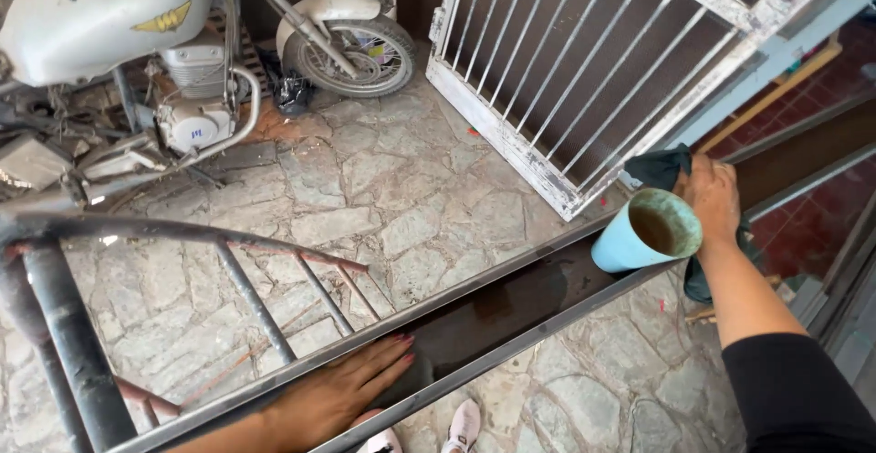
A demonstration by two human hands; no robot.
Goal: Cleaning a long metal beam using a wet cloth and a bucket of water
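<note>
Gripping a blue cup [643, 231] and dark cloth [659, 168], right hand [714, 199]; left hand [351, 387] flat, open on channel [511, 302]

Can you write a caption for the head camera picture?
Right hand tilts a blue cup; left hand presses a dark metal rail.

This is an outdoor yard used as a metalwork or repair workshop. The ground is paved with irregular stone slabs [383, 188]. An old motorcycle [137, 42] with a pale tank stands parked at the back. A white barred gate [584, 61] with chipped paint leans nearby, and a long dark steel frame [493, 312] with welded bars stretches across the paving.
</note>
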